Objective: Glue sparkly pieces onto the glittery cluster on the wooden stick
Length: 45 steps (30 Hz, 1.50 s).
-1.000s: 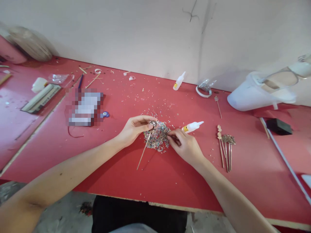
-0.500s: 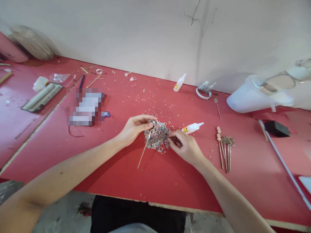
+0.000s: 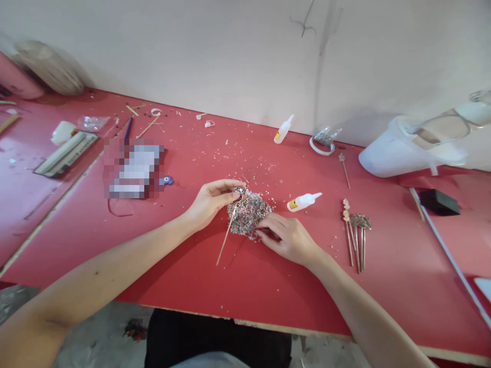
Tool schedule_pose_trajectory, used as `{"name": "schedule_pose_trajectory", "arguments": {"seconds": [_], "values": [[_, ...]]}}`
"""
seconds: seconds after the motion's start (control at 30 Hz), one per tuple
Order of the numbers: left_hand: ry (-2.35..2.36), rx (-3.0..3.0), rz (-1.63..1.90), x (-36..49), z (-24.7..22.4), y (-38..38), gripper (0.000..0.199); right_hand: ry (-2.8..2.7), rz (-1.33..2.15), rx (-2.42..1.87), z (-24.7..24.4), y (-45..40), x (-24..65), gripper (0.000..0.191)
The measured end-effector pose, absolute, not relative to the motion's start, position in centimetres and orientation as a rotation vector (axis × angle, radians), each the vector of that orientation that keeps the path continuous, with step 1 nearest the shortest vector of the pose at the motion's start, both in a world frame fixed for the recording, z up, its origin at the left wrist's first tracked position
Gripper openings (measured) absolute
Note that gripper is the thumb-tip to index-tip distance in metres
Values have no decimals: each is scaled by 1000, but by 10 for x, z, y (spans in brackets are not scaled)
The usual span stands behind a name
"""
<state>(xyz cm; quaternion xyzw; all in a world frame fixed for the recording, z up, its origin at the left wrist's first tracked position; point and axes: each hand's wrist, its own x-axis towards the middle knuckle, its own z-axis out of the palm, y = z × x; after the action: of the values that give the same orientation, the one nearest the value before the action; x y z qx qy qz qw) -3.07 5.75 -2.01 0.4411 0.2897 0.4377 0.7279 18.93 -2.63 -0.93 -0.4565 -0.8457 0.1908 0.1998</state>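
My left hand (image 3: 213,202) pinches the ornate head of a metal hair stick (image 3: 226,240), whose thin gold shaft slants down toward me. Under it lies a heap of small multicoloured beads or rhinestones (image 3: 247,214) on the red table (image 3: 245,286). At the heap's right edge, my right hand (image 3: 287,236) has its fingertips down among the beads, thumb and fingers nearly together. Whatever they may grip is too small to make out. Just beyond that hand lies a white glue bottle (image 3: 304,202) with a yellow label.
More hair sticks (image 3: 356,240) lie at the right, with a single one (image 3: 344,170) farther back. A second glue bottle (image 3: 284,129), a roll of tape (image 3: 322,145) and a white bucket (image 3: 391,148) stand near the wall. A black block (image 3: 439,202) is far right.
My right hand has shifted slightly left and toward me, along the edge of the bead heap, uncovering more of the glue bottle. My left hand and the hair stick have barely moved.
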Motion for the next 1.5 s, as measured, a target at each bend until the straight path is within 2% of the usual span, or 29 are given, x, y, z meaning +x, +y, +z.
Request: {"name": "schedule_pose_trajectory", "arguments": {"seconds": [0.27, 0.47, 0.83, 1.07, 1.5], "values": [[606, 954, 967, -30, -21, 57, 19, -2265, 454, -1412, -9, -25, 187, 13], [628, 990, 962, -30, -20, 58, 20, -2381, 524, -1249, -7, -26, 188, 14], [614, 951, 956, -31, -18, 56, 20, -2287, 440, -1377, -9, -23, 193, 10], [628, 949, 937, -32, -18, 57, 22, -2369, 551, -1291, -4, -20, 205, 7], [663, 956, 928, -32, -17, 57, 21, -2395, 559, -1269, -8, -17, 207, 8]]}}
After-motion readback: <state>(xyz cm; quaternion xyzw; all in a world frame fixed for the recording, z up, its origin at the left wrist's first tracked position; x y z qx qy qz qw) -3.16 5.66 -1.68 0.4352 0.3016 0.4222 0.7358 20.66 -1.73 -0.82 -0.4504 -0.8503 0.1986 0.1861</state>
